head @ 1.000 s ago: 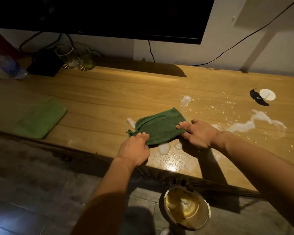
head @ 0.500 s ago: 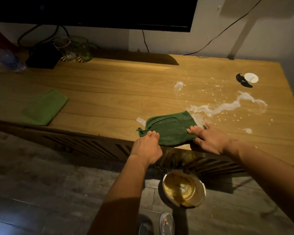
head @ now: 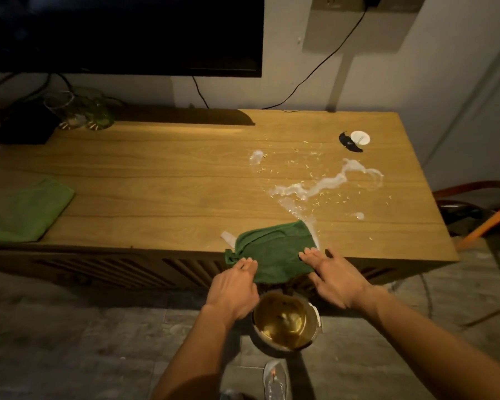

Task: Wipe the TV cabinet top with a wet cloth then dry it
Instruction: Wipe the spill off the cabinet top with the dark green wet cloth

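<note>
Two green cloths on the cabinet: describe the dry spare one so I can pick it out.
Start at the wooden TV cabinet top below the dark television. Go to its far left end, near the front edge: the lighter green cloth lies there flat and folded, untouched. The darker green cloth hangs over the front edge beneath both hands, beside the white spill.

Light green cloth (head: pixel 23 210) cropped left, TV (head: pixel 122 33) cropped above

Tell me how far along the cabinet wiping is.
Early. Both hands, left hand and right hand, press the dark green wet cloth at the wooden cabinet top's front edge, above the metal pot. The white spill and crumbs remain. The light green folded cloth lies unused, so drying hasn't started.
</note>
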